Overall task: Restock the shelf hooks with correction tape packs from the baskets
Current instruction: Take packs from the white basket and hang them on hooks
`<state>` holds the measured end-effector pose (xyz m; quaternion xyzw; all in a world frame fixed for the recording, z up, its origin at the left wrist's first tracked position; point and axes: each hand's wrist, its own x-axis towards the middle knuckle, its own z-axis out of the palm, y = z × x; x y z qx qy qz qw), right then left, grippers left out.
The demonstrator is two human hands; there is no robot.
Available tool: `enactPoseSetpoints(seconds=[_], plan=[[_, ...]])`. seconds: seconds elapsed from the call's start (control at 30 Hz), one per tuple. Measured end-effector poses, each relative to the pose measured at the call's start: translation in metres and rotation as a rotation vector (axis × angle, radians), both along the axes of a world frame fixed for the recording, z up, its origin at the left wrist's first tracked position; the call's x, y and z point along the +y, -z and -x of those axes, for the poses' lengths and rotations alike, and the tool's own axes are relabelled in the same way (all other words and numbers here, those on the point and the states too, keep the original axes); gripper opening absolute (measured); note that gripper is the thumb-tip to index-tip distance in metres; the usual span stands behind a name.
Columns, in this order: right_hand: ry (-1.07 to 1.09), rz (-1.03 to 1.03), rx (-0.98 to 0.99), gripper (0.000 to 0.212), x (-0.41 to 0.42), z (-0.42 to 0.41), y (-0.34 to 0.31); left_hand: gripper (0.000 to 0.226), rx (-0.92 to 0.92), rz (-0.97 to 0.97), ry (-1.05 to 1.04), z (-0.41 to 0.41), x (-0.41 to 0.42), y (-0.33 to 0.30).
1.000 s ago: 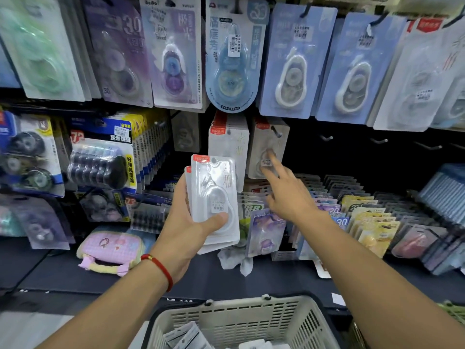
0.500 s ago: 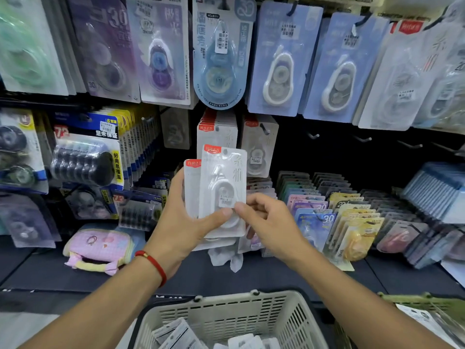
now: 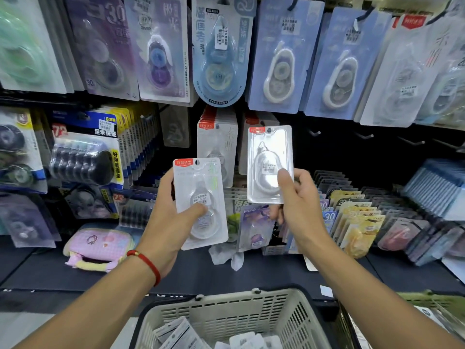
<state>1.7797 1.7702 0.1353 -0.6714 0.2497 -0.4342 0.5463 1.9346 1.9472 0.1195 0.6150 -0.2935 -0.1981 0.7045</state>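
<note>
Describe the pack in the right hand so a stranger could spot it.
Start at the white basket at the bottom and follow the right hand upward. It holds a clear correction tape pack with a red corner label, raised higher than the left hand's pack.

Two clear white correction tape packs, red-tabbed, are held upright: one [image 3: 201,202] lower left, the other [image 3: 269,165] raised right.

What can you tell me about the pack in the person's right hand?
The pack in the right hand is a clear plastic blister with a red label at its top left corner and a dark hanging hole beside it. A pale, rounded correction tape dispenser with a small barcode sticker sits inside. It is held upright before the shelf, thumb on its front, fingers behind its lower right edge.
</note>
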Motion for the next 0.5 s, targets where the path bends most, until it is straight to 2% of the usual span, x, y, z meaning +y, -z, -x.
enactPoseSetpoints(seconds=[0.23,0.3,0.4,0.5], plan=[[-0.02,-0.124,-0.055,0.038,-0.005,-0.004,-0.002,0.086,-0.006,-0.014,-0.009,0.002,0.001,-0.001],[0.006,-0.247,0.052,0.043,-0.009,-0.005,0.004,0.087,0.002,-0.011,0.003,0.003,0.001,-0.001],[-0.015,-0.363,0.328,0.043,-0.008,-0.004,0.019,0.092,0.005,-0.013,0.031,0.005,0.0,-0.001],[-0.208,-0.176,0.427,0.029,0.003,-0.007,0.025,0.091,0.003,-0.006,0.067,0.008,-0.001,-0.001]])
